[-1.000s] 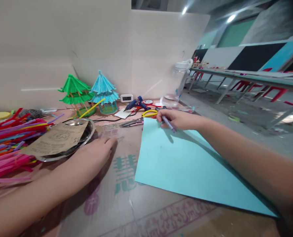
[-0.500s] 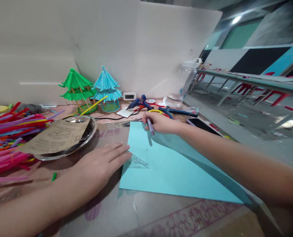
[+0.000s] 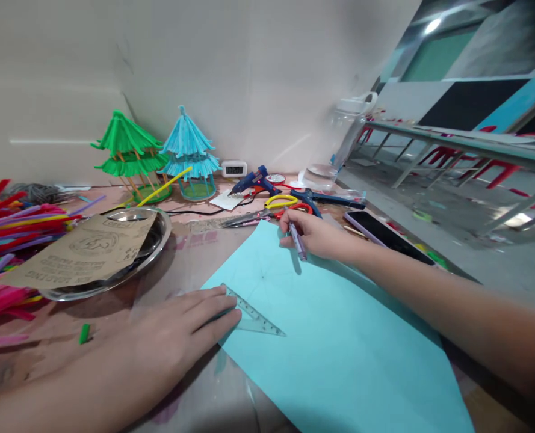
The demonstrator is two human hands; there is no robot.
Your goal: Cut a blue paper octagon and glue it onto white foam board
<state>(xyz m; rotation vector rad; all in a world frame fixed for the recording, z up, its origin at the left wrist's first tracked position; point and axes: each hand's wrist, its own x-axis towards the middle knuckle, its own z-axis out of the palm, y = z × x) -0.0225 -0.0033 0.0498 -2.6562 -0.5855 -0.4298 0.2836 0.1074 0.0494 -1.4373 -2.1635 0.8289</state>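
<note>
On the near middle of the worktop, seen from the head camera, a large light blue sheet of paper lay flat, one corner pointing to the far side. The left hand rested palm down at the sheet's left edge, its fingers stretched out flat and pressing on a clear plastic triangular set square, which lay partly on the paper. The right hand sat at the far corner of the sheet, its fingers clenched around a slim purple pen whose tip pointed down toward the paper.

Just beyond that hand lay yellow-handled scissors beside a blue hot glue gun, with a small white digital clock against the wall behind. To the right, near the worktop's edge, a black smartphone lay face up. On the far left stood a green paper pagoda model and, just beside it, a blue paper pagoda model. Nearer on the left, a round steel dish carried a brown printed cardboard piece, and a heap of bright pipe cleaners spread out at the left edge. A short green stub lay on the worktop near the left forearm.
</note>
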